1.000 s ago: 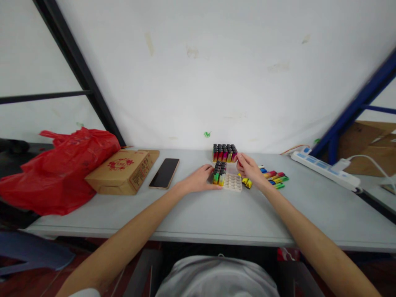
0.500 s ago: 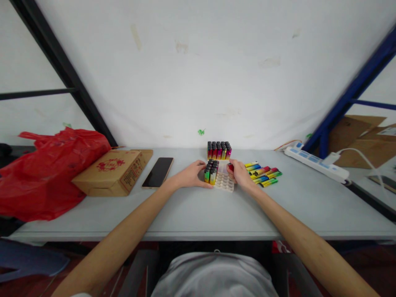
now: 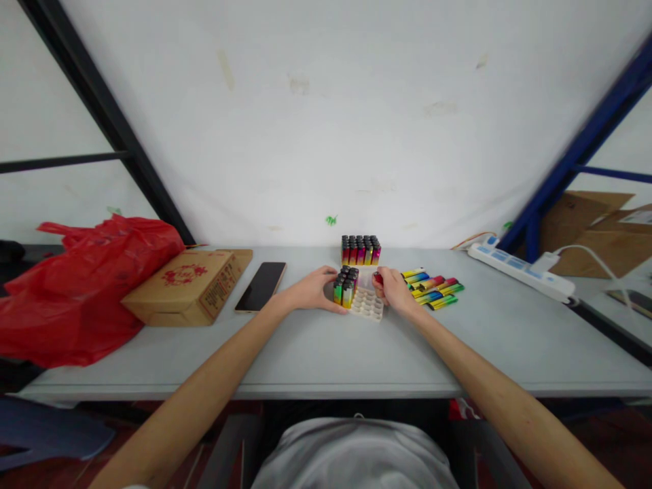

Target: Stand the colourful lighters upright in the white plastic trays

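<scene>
Lighter nearer tray than before

A: Can any lettering be read?
B: None. On the brown box, the red top print and side print are too small.
A: Elsewhere?
B: A pale label on the right-hand carton is illegible, as is the green mark on the wall.

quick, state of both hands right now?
Left hand: open, thumb and fingers spread around the left side of the tray; firm grip can't be told.
Right hand: closed, holding a red lighter.
</scene>
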